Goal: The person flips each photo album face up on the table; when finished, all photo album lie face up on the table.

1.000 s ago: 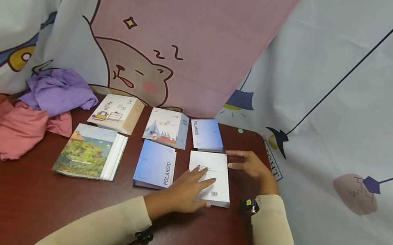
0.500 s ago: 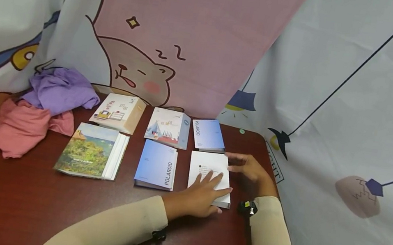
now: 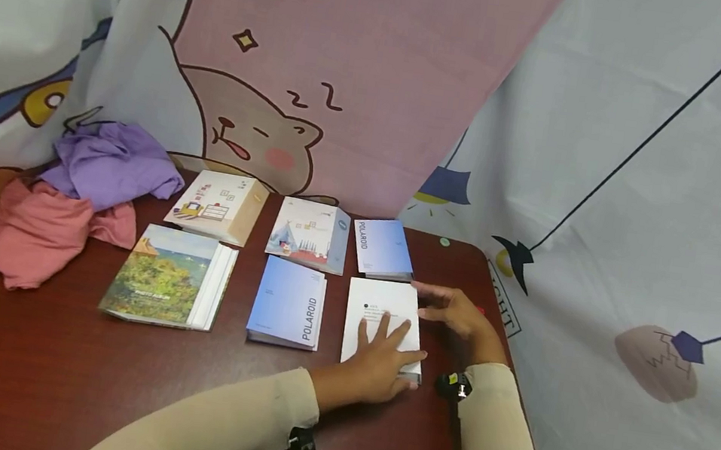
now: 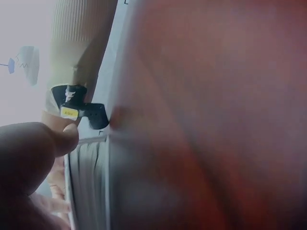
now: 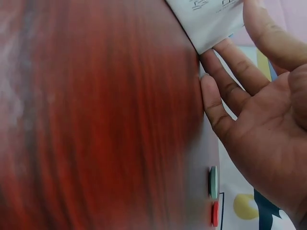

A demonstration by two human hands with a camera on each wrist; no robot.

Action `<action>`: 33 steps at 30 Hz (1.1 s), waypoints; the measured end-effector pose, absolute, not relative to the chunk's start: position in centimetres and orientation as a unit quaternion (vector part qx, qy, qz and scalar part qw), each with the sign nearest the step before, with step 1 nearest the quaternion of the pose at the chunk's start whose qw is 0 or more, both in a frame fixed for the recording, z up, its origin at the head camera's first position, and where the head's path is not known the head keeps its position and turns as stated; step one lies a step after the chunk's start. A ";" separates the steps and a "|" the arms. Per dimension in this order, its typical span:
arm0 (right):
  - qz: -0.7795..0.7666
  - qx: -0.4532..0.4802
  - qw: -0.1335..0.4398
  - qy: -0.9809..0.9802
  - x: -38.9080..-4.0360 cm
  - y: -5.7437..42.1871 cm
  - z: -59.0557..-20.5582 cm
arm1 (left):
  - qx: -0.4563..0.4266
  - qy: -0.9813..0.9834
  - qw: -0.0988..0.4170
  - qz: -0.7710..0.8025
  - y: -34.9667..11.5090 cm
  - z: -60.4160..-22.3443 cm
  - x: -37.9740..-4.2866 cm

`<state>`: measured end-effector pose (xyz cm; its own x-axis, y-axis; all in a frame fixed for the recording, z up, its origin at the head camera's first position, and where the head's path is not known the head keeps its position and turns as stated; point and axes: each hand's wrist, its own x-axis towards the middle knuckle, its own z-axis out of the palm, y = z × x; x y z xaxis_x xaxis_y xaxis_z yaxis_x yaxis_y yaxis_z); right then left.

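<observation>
A white photo album (image 3: 385, 294) with small print and thick pages lies flat near the table's right side. My left hand (image 3: 377, 368) rests on its cover with the fingers spread, and the thumb reaches the near edge. In the left wrist view the page edges of the album (image 4: 88, 179) show beside my thumb. My right hand (image 3: 458, 318) touches the album's far right corner with fairly straight fingers. Up close in the right wrist view, my right hand (image 5: 261, 112) has its fingertips against the corner of the white album (image 5: 208, 24).
Blue POLAROID albums lie behind (image 3: 381, 247) and left (image 3: 285, 302). Farther left are a tent-picture album (image 3: 301, 232), a cream album (image 3: 209, 201), a landscape photo album (image 3: 158, 278), and purple cloth (image 3: 111, 166) over pink cloth (image 3: 34, 231). Patterned curtains (image 3: 379, 83) surround the table (image 3: 161, 389).
My left hand has slid right across the white album's cover and spread its fingers. My right hand stays at the far right corner; the album has barely moved.
</observation>
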<state>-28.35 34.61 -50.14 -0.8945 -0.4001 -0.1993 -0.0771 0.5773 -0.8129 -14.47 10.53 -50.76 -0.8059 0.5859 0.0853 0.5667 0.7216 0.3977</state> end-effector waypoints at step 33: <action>-0.573 -0.152 0.135 0.794 -27.1 33.0 -47.1 | 0.308 0.850 -0.071 0.422 9.2 -49.4 -14.7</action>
